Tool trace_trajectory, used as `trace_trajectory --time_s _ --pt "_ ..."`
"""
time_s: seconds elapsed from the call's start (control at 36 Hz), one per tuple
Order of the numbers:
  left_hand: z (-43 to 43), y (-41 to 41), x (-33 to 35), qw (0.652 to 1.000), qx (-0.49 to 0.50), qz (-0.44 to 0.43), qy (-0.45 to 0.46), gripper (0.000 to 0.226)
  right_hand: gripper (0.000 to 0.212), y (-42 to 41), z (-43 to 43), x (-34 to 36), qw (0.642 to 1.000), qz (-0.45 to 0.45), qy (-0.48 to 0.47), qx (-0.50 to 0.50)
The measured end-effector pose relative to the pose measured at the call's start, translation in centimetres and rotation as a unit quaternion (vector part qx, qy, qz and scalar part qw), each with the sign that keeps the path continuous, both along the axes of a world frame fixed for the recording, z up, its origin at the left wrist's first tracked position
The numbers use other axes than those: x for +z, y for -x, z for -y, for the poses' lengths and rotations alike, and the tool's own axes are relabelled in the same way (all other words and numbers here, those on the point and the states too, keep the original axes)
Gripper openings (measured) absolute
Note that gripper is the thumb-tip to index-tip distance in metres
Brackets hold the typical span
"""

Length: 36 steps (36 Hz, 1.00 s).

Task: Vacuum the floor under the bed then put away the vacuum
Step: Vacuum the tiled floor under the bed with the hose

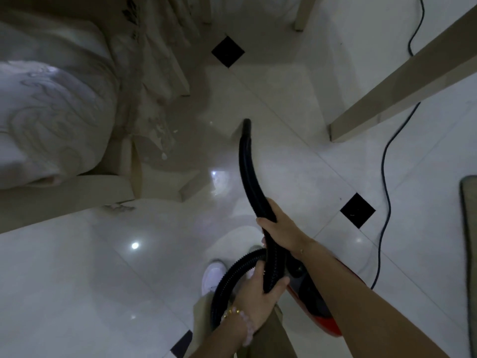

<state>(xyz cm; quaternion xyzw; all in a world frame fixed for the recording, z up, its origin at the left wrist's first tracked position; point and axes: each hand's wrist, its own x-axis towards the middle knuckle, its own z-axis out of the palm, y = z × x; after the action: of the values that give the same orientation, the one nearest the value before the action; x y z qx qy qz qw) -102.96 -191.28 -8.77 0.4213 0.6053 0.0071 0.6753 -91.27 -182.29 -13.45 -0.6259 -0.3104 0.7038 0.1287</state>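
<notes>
A black vacuum hose curves forward over the glossy white tile floor, its nozzle tip pointing toward the bed. My right hand grips the hose about midway. My left hand grips the hose lower down, where the ribbed part loops back. The red and black vacuum body sits on the floor under my right forearm. The bed with white patterned bedding and a beige frame fills the left side.
A beige furniture beam slants across the upper right. A dark power cord trails over the floor at right. A mat edge lies at far right. Small debris lies near the bed. My white shoe is below.
</notes>
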Motion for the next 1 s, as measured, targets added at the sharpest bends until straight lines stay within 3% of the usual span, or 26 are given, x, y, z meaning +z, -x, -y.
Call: trace_trajectory --time_s 0.17,0.31,0.42,0.5,0.58,0.75,1.0 --pt "0.8 0.7 -0.3 0.997 0.076 -0.012 0.005 0.042 0.045 2.9 -0.7 -0.5 0.996 0.013 -0.004 0.093" --pt "1.1 1.6 -1.5 0.993 0.109 -0.015 0.035 0.036 0.05 4.6 -1.3 -0.9 0.993 0.005 -0.012 0.117" --pt "0.7 2.2 -2.1 0.992 0.119 -0.024 0.033 0.041 0.048 4.9 -1.2 -1.6 0.995 0.055 -0.037 0.077" --pt "0.2 2.4 -2.1 0.994 0.108 -0.033 0.012 0.052 0.057 4.8 -0.8 -2.4 0.993 0.11 -0.046 0.015" --pt "0.0 2.5 -2.3 0.994 0.099 -0.038 0.003 0.047 0.063 5.0 -0.7 -2.7 0.99 0.135 -0.049 -0.003" --pt "0.2 2.5 -2.4 0.993 0.116 -0.033 -0.004 0.036 0.051 5.2 -1.4 -2.7 0.994 0.092 -0.057 0.01" --pt "1.2 0.9 -3.4 0.976 0.215 -0.024 -0.002 0.035 0.051 5.8 -2.8 -2.9 0.99 0.007 -0.042 0.136"
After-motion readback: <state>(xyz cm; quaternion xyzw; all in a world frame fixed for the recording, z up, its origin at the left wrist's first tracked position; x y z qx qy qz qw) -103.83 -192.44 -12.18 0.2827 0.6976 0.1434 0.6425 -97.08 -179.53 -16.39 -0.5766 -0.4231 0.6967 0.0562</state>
